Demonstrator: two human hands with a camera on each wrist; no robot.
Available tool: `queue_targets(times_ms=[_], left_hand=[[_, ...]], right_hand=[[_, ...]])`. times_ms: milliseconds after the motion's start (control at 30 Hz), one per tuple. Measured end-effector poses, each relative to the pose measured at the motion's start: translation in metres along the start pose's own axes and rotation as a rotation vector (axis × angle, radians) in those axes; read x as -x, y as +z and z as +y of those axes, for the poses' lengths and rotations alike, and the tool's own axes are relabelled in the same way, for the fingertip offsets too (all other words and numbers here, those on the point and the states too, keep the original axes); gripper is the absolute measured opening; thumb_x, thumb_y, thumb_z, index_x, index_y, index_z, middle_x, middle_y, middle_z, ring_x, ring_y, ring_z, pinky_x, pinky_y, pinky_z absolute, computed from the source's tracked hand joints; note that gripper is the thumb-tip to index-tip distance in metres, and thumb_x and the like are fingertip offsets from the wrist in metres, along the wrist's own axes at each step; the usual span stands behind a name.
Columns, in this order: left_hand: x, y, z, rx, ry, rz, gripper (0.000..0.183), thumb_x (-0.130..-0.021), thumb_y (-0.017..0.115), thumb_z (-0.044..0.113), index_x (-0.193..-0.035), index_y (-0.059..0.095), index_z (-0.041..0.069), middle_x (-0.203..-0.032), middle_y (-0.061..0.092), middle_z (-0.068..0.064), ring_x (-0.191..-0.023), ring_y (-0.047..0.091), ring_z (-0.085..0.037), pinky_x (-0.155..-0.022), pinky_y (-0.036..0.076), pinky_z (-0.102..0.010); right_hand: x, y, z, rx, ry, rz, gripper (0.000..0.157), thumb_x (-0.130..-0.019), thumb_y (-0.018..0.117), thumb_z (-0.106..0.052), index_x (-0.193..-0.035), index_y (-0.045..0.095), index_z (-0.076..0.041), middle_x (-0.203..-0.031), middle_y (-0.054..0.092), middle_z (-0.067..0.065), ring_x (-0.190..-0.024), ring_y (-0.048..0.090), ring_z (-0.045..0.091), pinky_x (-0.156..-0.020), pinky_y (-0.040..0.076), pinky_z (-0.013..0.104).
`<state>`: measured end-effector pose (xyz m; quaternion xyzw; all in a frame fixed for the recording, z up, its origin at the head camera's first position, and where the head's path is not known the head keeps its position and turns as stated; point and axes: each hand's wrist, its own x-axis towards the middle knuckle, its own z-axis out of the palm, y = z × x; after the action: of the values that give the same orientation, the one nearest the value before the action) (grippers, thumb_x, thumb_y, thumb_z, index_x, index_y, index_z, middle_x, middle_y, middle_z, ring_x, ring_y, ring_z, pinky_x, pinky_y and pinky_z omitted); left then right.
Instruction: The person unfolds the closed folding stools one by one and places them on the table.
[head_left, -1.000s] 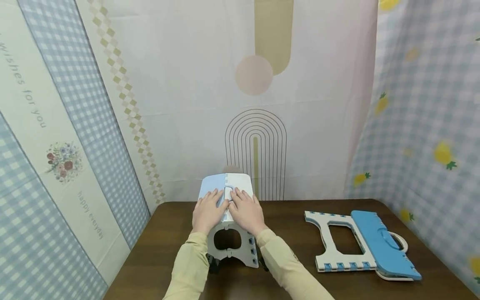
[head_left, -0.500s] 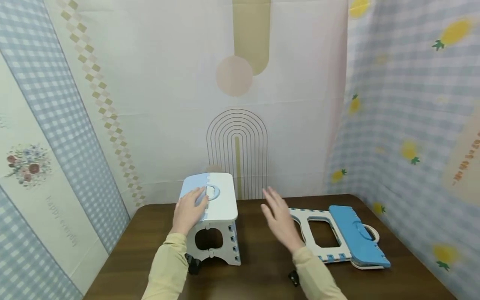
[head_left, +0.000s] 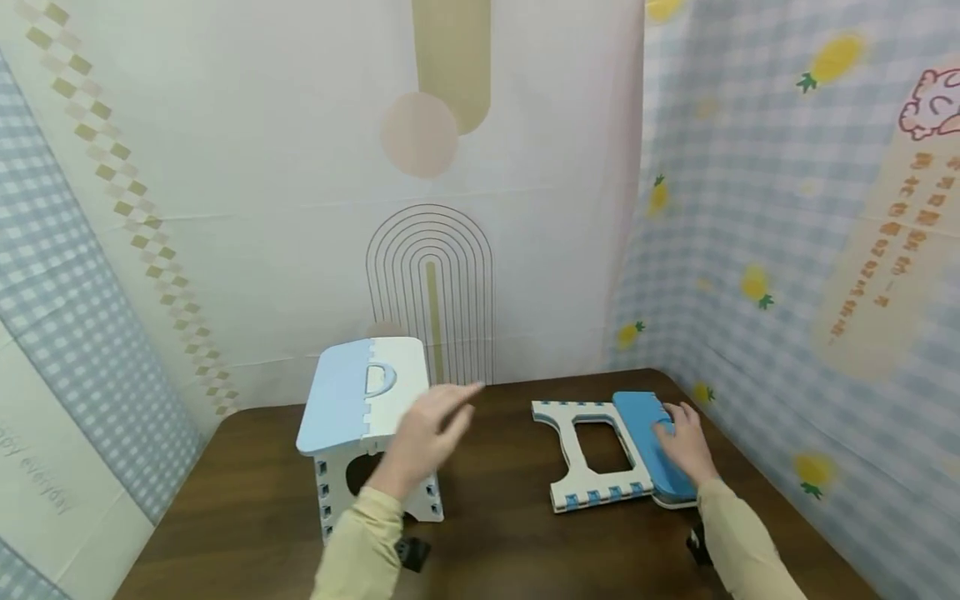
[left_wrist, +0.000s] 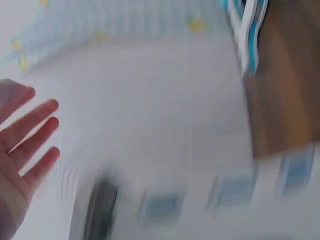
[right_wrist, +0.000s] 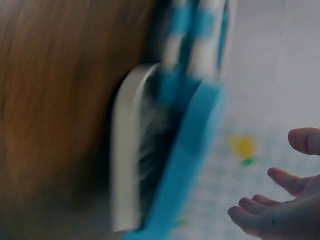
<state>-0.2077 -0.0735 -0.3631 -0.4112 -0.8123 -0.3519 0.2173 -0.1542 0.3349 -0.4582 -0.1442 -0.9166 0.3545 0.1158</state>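
An unfolded step stool with a light blue and white top and a small carry handle stands upright at the left of the table. My left hand is in the air over its right side, fingers extended and holding nothing; the left wrist view shows those fingers spread. On the right, a folded stool, bright blue seat with white legs, lies flat. Above the blue seat, by its handle, is my right hand. In the right wrist view its fingers are loosely bent and apart from the blue panel.
Both stools are on a dark brown table. A white patterned cloth hangs behind it, with a checked pineapple cloth along the right side. A small black device shows at my left wrist.
Both hands have left the standing stool's top: the right first, travelling right to the folded stool, then the left, lifting off to the right. The head view has turned right.
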Motion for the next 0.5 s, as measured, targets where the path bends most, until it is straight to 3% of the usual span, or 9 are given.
queue_targets(times_ms=[100,233,400,500], left_hand=[[-0.004,0.046,0.017,0.009,-0.002,-0.175,0.042,-0.098,0.056,0.025,-0.14,0.052,0.024,-0.136,0.06,-0.001,-0.127,0.055,-0.02,-0.11,0.042,-0.043],[-0.001,0.108,0.022,0.027,-0.078,-0.369,0.05,-0.097,0.055,0.035,-0.146,0.045,0.027,-0.145,0.051,-0.002,-0.136,0.046,-0.024,-0.113,0.036,-0.05],[0.006,0.169,0.022,0.13,-0.213,-0.476,0.058,-0.094,0.059,0.035,-0.149,0.04,0.026,-0.153,0.039,-0.011,-0.142,0.034,-0.033,-0.113,0.031,-0.058],[0.008,0.193,0.026,0.174,-0.246,-0.508,0.06,-0.094,0.061,0.028,-0.149,0.039,0.024,-0.157,0.033,-0.011,-0.145,0.028,-0.036,-0.113,0.028,-0.061]], right_hand=[[-0.009,-0.012,0.027,-0.113,0.158,-0.054,0.066,-0.103,0.034,-0.029,-0.151,0.01,0.01,-0.153,-0.003,0.04,-0.136,0.019,0.057,-0.106,0.03,0.066],[-0.017,-0.02,0.051,-0.374,0.325,-0.101,0.071,-0.104,0.029,-0.035,-0.152,-0.002,0.008,-0.155,-0.006,0.036,-0.143,0.008,0.053,-0.115,0.021,0.063],[-0.02,-0.022,0.068,-0.622,0.418,-0.111,0.075,-0.103,0.03,-0.032,-0.151,-0.014,0.006,-0.157,-0.017,0.031,-0.147,-0.004,0.048,-0.12,0.013,0.058],[-0.02,-0.022,0.072,-0.655,0.438,-0.092,0.079,-0.103,0.032,-0.031,-0.149,-0.021,0.003,-0.156,-0.02,0.031,-0.147,0.001,0.048,-0.12,0.015,0.057]])
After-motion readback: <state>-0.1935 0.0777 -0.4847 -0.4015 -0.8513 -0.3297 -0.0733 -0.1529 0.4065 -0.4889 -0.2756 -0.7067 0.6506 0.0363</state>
